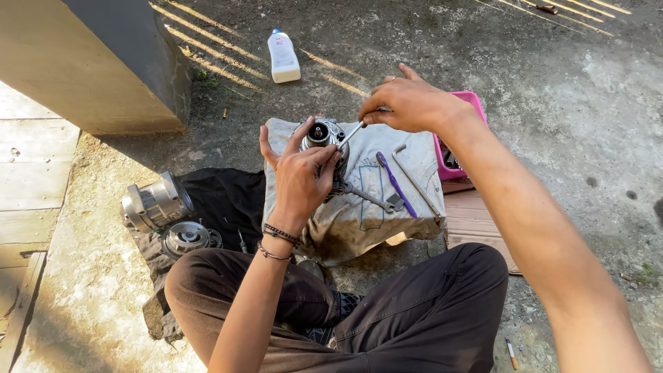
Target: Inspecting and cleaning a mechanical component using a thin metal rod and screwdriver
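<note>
Your left hand (pixel 300 176) is clamped down over the round silver metal housing (pixel 323 135), fingers wrapped across its near side, thumb up on the left, holding it firm on the stained grey cloth (pixel 359 207) that drapes a low block on the concrete ground (pixel 587 103). Your right hand (pixel 411 103) comes in from above and to the right, fingertips pinched shut on the top end of a thin silver metal rod tool (pixel 352 132), and that rod slants down-left with its tip right at the housing's open top, where a small dark shaft stands up in the middle. Lying on the cloth just right of your left hand: a grey steel spanner (pixel 369 199), a purple-handled tool (pixel 395 185) and a long bent silver bar (pixel 414 178), side by side, all untouched. Behind your right wrist sits a pink plastic tray (pixel 476 103), mostly hidden. Off to your left, on a black cloth (pixel 228 200), rest a ribbed silver cylinder body (pixel 155 202) and a round silver disc part (pixel 185 237), well apart from your hands. Further back on the ground stands a white plastic bottle with a blue cap (pixel 283 59). You sit cross-legged, dark trousers in the foreground.
</note>
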